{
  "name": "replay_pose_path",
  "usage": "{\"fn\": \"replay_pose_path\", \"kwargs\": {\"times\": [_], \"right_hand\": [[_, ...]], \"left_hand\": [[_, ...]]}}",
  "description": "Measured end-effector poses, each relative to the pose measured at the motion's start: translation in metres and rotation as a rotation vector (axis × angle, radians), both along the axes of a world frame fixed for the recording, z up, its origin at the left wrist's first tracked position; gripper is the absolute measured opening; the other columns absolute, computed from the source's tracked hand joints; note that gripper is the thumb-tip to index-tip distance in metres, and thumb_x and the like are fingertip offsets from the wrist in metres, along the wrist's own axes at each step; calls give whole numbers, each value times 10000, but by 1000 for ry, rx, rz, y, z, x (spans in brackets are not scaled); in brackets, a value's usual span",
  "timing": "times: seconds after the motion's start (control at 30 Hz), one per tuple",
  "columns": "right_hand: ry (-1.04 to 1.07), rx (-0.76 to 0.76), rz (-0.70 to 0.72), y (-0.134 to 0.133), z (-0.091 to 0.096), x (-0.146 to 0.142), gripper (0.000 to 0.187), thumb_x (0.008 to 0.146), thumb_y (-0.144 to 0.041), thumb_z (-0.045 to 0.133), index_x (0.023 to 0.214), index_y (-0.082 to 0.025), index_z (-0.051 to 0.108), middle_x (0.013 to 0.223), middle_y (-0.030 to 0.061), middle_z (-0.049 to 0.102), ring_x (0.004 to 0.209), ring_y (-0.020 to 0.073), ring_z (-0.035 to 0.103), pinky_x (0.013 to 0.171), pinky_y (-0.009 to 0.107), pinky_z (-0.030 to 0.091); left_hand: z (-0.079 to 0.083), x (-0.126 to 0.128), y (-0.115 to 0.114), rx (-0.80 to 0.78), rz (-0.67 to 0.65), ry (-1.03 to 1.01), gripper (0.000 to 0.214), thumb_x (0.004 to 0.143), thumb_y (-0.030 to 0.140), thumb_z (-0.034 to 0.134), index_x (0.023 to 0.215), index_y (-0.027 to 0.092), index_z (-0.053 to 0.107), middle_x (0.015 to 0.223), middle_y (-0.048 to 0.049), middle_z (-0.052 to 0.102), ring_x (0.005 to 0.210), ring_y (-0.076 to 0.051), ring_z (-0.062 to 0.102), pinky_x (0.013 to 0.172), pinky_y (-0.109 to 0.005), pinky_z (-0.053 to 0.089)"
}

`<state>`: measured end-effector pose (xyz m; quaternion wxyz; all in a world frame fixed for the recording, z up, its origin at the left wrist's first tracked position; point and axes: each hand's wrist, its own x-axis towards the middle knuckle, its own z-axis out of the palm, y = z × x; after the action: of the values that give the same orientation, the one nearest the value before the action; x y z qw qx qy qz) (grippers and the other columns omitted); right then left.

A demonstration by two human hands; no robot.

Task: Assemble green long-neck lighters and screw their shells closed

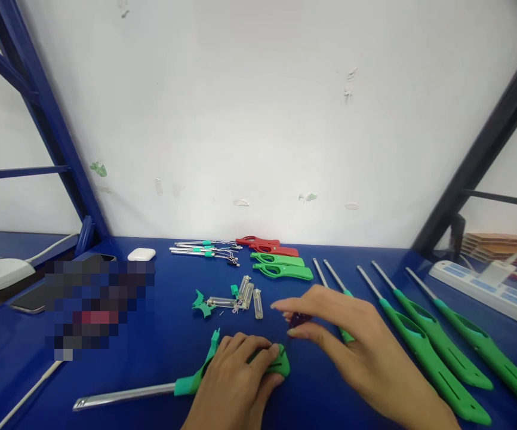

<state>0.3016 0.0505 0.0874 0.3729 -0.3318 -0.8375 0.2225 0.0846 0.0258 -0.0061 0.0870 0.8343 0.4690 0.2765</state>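
My left hand (238, 376) lies closed over the green handle of a long-nosed lighter (182, 385), whose metal tube points left along the blue table (160, 340). My right hand (348, 334) hovers just right of it, fingertips pinched on a small dark part (298, 321) I cannot make out. Small clear tubes and green bits (236, 298) lie just beyond my hands.
Several finished green lighters (437, 346) lie in a row at the right. Red handle shells (265, 245) and green handle shells (280, 266) sit at the back with metal tubes (202, 248). A white earbud case (141, 254), phone (28, 301) and power strip (486, 286) are at the sides.
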Motion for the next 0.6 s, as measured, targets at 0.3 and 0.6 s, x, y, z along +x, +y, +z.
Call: {"fn": "replay_pose_path", "kwargs": {"times": [0.3,0.6], "right_hand": [[-78,62,-108,-5,4,6,286,1117,-304,547,1342,-400,694,1276,-13,741,1121,171,727,997,261,560],[-28,159,-105,-4,4,-3,176,1063,-220,638,991,-309,771,920,-24,740,773,135,720,729,216,565]], "left_hand": [[1,0,0,16,4,-1,347,988,150,743,1289,323,730,1214,26,791,1053,-237,731,927,-374,532],[-1,5,-3,16,37,-16,329,974,138,764,1248,316,730,1208,41,784,1040,-237,720,919,-381,509]]}}
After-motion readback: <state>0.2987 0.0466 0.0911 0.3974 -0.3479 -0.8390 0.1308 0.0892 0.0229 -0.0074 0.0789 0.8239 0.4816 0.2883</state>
